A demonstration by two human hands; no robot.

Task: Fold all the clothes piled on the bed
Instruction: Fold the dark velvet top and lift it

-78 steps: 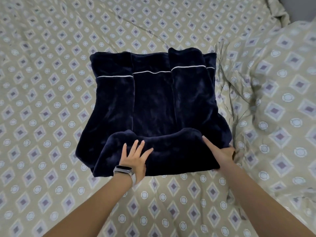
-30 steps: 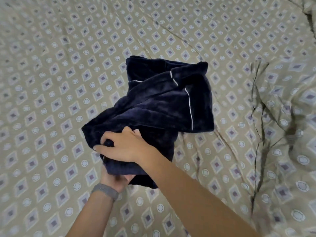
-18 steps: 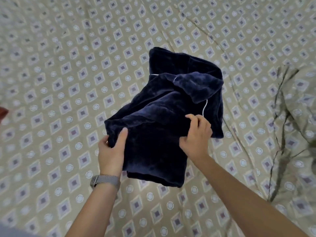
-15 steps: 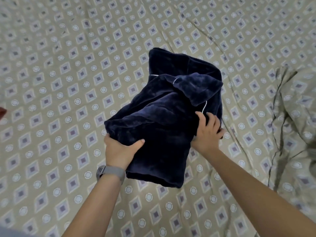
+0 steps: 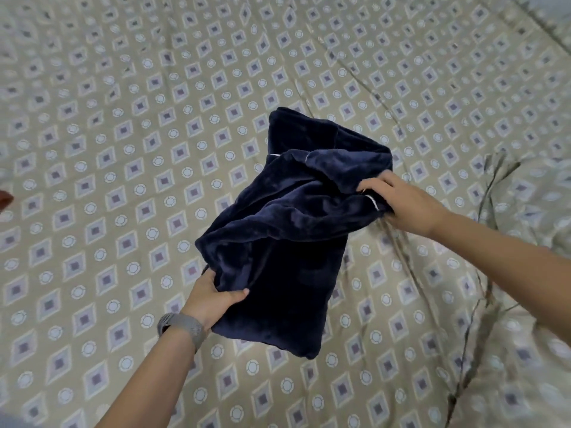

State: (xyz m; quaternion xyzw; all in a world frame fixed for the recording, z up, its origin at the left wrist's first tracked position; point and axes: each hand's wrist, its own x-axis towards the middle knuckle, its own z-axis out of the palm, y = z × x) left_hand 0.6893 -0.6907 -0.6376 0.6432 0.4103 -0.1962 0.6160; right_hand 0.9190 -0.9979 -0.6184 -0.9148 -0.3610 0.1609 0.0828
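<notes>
A dark navy velvety garment [image 5: 296,230] with thin white piping is bunched into a loose folded bundle, held above the bed. My left hand [image 5: 210,296], with a grey watch band on the wrist, grips its lower left edge, thumb on top of the fabric. My right hand [image 5: 401,205] grips the right side near the white piping, fingers curled into the cloth. The bundle's far end droops toward the sheet.
The bed is covered by a beige sheet [image 5: 123,149] printed with diamonds and circles. A rumpled blanket of the same print [image 5: 525,242] lies bunched at the right. A small reddish-brown object [image 5: 4,199] shows at the left edge.
The garment lay flat, partly folded; both hands gathered it and lifted it off the bed. Since half a second ago my right hand slid up and right along the bundle, and my left moved lower.
</notes>
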